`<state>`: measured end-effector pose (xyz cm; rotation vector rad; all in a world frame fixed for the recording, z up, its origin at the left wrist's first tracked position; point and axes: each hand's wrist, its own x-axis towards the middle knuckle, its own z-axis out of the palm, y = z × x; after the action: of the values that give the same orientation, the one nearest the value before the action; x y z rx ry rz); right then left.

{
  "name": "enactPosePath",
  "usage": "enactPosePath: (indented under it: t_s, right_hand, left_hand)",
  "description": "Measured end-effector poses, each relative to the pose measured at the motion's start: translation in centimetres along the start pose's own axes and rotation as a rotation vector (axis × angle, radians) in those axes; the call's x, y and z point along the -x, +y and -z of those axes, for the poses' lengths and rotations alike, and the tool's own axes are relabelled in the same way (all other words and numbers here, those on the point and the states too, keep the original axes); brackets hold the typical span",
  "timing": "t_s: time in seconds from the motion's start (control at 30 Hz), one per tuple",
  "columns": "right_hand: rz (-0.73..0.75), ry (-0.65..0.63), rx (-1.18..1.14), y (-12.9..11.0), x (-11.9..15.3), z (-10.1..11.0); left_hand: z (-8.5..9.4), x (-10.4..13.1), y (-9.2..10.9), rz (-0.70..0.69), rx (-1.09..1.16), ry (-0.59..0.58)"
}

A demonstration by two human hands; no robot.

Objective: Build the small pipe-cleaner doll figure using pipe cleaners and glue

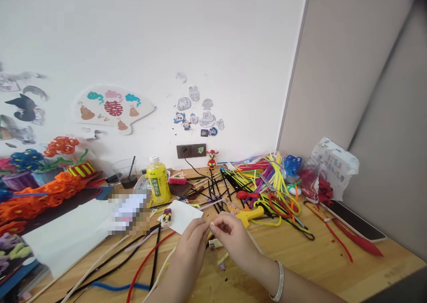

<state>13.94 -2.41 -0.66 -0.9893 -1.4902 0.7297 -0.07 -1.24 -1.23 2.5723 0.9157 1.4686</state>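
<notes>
My left hand (193, 241) and my right hand (233, 238) meet over the table's front middle, fingertips almost touching. Thumb and index finger of the right are pinched together; a tiny pale spot shows at their tips, too small to name. The left's fingers are closed and hide what they grip. Just beyond the hands lies a yellow glue gun (248, 215). A white paper sheet (187, 216) is left of it, beside a small figure's head with a red and blue top (167, 217). A cream pipe cleaner (164, 267) runs by my left wrist.
A yellow drink bottle (158, 181) stands behind the paper. Many coloured pipe cleaners (276, 169) and scissors (267, 181) lie at back right. A phone-like black slab (353, 221) is far right. Orange fuzzy flowers (43, 198) fill the left. A red-hatted figurine (211, 159) stands by the wall.
</notes>
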Motion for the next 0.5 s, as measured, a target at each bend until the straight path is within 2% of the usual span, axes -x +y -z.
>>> enactPosePath:
  t_s: [0.2, 0.4, 0.5]
  right_hand:
    - [0.118, -0.005, 0.146, -0.5, 0.2, 0.2]
    - [0.2, -0.045, 0.242, -0.1, 0.2, 0.3]
    - [0.217, -0.094, 0.305, -0.3, 0.1, 0.6]
  left_hand:
    - [0.3, -0.6, 0.3, 0.043, 0.092, -0.037]
    - [0.9, -0.8, 0.4, 0.102, 0.058, -0.154]
    - [1.1, -1.0, 0.6, 0.115, 0.043, -0.16]
